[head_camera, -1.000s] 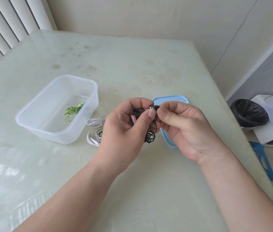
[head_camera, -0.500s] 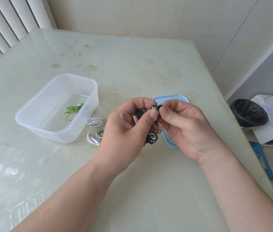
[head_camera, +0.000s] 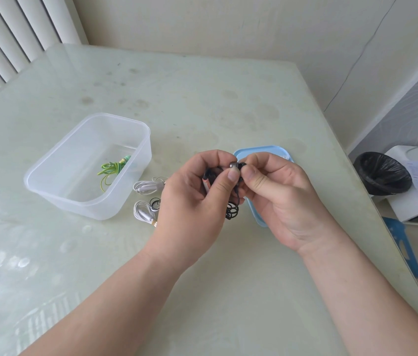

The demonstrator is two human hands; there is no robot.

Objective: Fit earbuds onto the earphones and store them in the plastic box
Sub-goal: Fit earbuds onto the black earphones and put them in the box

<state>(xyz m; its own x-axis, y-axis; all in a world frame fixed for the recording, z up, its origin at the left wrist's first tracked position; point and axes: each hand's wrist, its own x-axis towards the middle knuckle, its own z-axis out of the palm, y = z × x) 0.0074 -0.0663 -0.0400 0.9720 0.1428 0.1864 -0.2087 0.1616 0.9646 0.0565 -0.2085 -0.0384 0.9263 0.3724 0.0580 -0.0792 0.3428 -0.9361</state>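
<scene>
Grip: left hand (head_camera: 192, 201) curled round the bundled black earphones (head_camera: 232, 211), thumb on the metal earpiece (head_camera: 233, 165); right hand (head_camera: 279, 199) pinches a black earbud (head_camera: 243, 164) against it (seating not resolvable). Clear plastic box (head_camera: 48, 181) sits left on the surface (head_camera: 202, 98), green earphones (head_camera: 111, 170) inside; white earphones (head_camera: 146, 187) lie just beside it.

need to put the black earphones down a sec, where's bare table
Bare table between the forearms, and beyond the plastic box and blue lid. Crowded between that box and the left hand, where white earphones lie.
</scene>
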